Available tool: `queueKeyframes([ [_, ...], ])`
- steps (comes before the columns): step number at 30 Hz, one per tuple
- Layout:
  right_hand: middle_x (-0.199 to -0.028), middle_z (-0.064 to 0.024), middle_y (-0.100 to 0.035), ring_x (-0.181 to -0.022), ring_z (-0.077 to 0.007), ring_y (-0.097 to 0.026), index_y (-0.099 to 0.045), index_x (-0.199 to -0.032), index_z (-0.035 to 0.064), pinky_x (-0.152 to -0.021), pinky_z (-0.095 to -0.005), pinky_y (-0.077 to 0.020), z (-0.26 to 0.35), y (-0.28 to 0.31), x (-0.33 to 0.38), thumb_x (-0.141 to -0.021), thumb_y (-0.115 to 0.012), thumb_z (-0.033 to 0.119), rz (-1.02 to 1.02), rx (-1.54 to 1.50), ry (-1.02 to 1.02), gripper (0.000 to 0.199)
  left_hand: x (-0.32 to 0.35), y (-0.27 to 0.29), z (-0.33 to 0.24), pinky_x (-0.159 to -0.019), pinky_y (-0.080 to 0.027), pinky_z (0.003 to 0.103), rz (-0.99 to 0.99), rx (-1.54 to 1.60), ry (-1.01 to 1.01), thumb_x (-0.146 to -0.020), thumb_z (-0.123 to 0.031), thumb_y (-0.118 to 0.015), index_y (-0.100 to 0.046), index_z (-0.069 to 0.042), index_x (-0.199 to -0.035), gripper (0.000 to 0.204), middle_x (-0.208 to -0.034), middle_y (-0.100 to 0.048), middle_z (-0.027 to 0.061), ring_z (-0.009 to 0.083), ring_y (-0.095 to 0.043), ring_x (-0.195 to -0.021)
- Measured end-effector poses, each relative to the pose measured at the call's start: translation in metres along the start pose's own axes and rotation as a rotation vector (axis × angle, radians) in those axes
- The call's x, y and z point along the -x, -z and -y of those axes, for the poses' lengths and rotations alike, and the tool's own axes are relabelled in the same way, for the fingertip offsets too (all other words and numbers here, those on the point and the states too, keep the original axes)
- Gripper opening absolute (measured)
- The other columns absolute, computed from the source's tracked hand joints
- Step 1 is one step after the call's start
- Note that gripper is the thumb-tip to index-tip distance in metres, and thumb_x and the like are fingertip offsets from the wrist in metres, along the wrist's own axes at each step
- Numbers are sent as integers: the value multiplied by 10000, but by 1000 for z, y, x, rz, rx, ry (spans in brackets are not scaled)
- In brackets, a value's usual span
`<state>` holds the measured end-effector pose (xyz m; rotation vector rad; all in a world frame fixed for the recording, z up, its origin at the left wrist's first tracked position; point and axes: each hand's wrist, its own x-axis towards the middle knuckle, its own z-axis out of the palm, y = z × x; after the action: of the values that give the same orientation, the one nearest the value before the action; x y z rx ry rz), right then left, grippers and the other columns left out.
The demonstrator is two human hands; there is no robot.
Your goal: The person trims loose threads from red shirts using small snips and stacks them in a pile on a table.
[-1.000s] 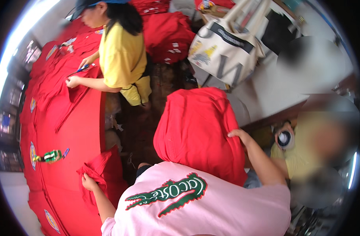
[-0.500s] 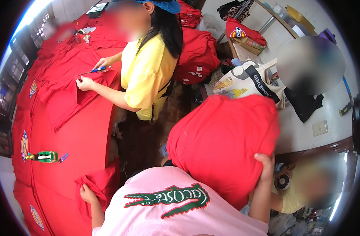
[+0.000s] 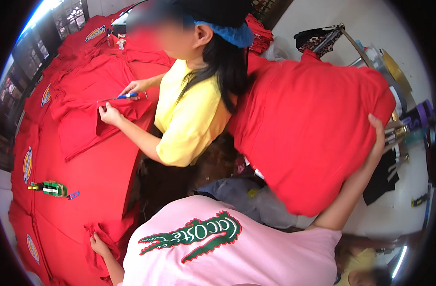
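Note:
My right hand [image 3: 378, 132] grips the right edge of a large bundle of red garments [image 3: 306, 133], held up off to my right with the arm stretched out. The fingers' far side is partly hidden by the bundle. At the near edge of the red-covered table [image 3: 96, 169], my left hand [image 3: 99, 244] is closed on a bunched red garment [image 3: 95, 264]. Further along the table lie a green tape dispenser [image 3: 54, 188] and a small blue tool [image 3: 73, 195].
Ahead on the left, a person [image 3: 191, 114] in a yellow shirt works on a red garment with a blue-handled cutting tool [image 3: 127, 96]. Clear plastic bags [image 3: 270, 207] lie below the bundle. Another person [image 3: 361, 267] is at the lower right. Racks with hanging things stand along the right wall.
My right hand has carried the red bundle up, forward and to the right, away from my body. The left hand still holds its red garment. The head view has shifted slightly.

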<state>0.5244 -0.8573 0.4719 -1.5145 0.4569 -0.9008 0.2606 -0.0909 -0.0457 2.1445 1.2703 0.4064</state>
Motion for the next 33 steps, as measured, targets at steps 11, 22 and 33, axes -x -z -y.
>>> queueKeyframes([
  [11,-1176,-151,-733,-1045,-282,-697,-676,-1274,-25,-989,-372,-529,-149,-118,-345,-802,-825,372,414,78,-409,635,-5,15,-1,-1012,-497,369,33,-195,150,-1036,-328,-660,-623,100,-1336,525,-1245,-712,220,274,-662,-1112],
  [22,-1761,-188,-80,-1616,-429,-75,-223,-1664,424,-1136,-825,-186,-525,-191,-229,-828,-805,558,486,1394,64,1028,19,57,-58,-975,-557,385,115,493,506,-980,-304,-763,-623,88,-1319,537,-1264,-690,193,262,-683,-1137],
  [33,-1469,-216,-594,-1322,-343,-588,-605,-1388,3,-1135,-495,-422,-287,-156,-87,-1047,-478,363,604,-514,415,512,31,94,-153,-1005,-540,340,182,1158,365,-1032,-235,-668,-701,-60,-1224,262,-1193,-740,72,188,-696,-1112],
])
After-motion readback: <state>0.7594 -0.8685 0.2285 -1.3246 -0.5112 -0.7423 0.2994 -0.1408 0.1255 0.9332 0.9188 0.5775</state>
